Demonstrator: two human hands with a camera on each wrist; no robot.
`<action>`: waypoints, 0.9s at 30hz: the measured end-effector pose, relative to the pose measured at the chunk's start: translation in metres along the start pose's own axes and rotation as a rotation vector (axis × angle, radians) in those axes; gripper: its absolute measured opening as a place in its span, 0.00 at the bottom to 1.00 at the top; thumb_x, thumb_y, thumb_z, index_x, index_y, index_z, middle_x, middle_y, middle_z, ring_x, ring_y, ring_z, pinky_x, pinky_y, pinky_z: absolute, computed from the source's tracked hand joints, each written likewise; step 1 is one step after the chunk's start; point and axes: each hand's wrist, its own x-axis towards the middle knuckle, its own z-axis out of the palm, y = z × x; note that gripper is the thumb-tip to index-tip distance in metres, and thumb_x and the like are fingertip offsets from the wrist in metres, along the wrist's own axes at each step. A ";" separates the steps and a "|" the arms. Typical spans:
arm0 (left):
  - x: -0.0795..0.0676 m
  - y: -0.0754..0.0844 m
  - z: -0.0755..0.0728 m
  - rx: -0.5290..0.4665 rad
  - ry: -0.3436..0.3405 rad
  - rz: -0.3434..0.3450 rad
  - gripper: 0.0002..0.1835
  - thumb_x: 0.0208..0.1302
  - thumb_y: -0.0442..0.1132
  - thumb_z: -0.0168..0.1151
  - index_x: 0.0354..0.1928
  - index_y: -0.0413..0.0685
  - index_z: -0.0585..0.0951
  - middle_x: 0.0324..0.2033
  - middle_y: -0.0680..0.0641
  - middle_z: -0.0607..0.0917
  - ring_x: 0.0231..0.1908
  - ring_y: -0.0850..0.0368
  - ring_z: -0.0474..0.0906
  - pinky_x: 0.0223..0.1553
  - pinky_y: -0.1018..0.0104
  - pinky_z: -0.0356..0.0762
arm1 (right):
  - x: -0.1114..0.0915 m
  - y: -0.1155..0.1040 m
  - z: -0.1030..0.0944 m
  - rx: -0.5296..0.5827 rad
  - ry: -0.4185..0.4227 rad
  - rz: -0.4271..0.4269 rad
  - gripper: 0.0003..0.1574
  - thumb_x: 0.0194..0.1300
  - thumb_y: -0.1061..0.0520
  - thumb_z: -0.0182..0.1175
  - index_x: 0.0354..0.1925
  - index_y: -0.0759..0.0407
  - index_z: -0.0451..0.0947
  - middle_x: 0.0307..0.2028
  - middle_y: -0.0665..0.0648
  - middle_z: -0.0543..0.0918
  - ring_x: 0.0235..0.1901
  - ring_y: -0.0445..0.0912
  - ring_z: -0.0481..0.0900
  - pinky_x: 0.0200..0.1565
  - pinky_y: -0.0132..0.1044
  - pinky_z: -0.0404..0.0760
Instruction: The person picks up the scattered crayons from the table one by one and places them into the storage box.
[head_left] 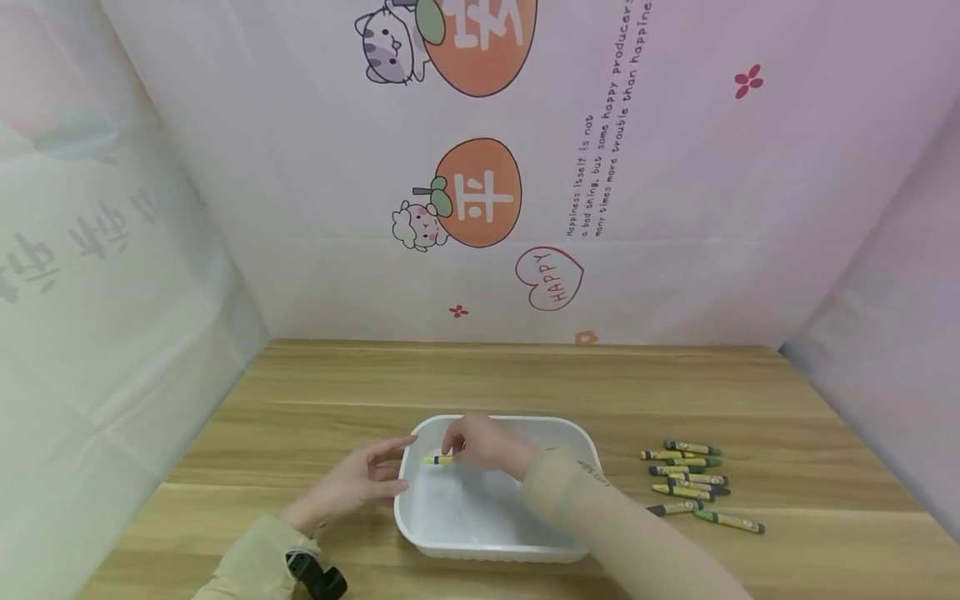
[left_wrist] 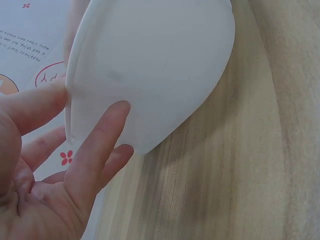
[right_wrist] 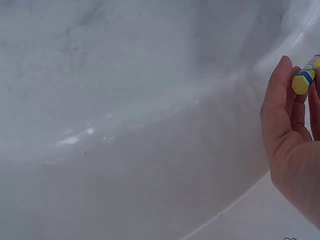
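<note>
A white plastic tub stands on the wooden table. My right hand reaches inside it and pinches a yellow crayon close over the tub's floor. In the right wrist view, the yellow crayon shows a flat end and a blue band between the fingers, its far part cut off by the frame edge. On the tub's left side, my left hand rests with loosely extended fingers at the rim. From the left wrist view, fingertips touch the tub's outer wall.
Several crayons in green, yellow and dark tones lie in a loose group right of the tub. The wooden table meets a printed white sheet at the back, with sheets at both sides too.
</note>
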 end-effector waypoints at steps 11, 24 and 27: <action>0.001 -0.002 0.001 0.001 -0.001 0.013 0.38 0.60 0.28 0.60 0.69 0.28 0.53 0.63 0.21 0.59 0.60 0.28 0.65 0.45 0.52 0.84 | 0.002 0.016 0.022 0.047 0.037 0.000 0.06 0.49 0.72 0.66 0.26 0.64 0.82 0.22 0.53 0.81 0.24 0.37 0.69 0.26 0.24 0.70; 0.001 -0.003 0.001 -0.019 0.000 -0.001 0.39 0.61 0.29 0.61 0.69 0.29 0.53 0.63 0.21 0.60 0.60 0.28 0.66 0.46 0.51 0.84 | -0.002 0.007 0.006 0.113 0.027 0.037 0.07 0.52 0.70 0.67 0.33 0.65 0.81 0.24 0.53 0.80 0.25 0.39 0.70 0.27 0.26 0.72; 0.001 -0.003 0.001 -0.017 0.004 0.001 0.38 0.61 0.29 0.60 0.69 0.29 0.53 0.63 0.21 0.60 0.60 0.29 0.66 0.46 0.51 0.84 | -0.006 0.003 -0.006 0.124 0.021 0.057 0.08 0.55 0.66 0.66 0.36 0.64 0.81 0.26 0.51 0.80 0.28 0.39 0.72 0.30 0.27 0.74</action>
